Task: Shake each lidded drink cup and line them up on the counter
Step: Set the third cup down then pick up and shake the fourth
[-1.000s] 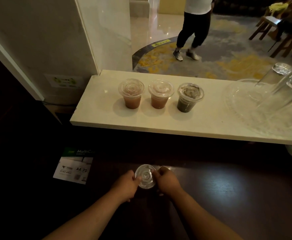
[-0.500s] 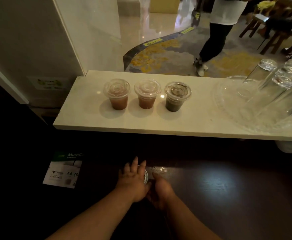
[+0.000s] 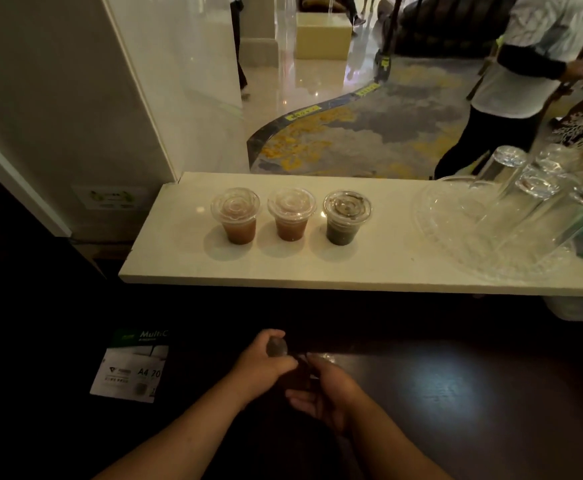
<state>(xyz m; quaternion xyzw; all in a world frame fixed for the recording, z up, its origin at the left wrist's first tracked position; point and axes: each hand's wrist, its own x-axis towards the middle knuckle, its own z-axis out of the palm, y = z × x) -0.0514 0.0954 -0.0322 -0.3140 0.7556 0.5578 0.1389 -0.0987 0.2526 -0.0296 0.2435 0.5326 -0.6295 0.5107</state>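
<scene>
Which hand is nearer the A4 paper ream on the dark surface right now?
Left. The left hand is just right of the A4 paper ream, gripping the cup. The right hand is farther right, beyond the left hand, also at the cup.

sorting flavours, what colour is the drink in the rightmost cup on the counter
Dark, greenish-black, in the rightmost cup; head view.

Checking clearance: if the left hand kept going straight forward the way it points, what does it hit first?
Probably the front edge of the white counter, below the leftmost pinkish cup; the left hand looks lower, but depth is unclear.
</scene>
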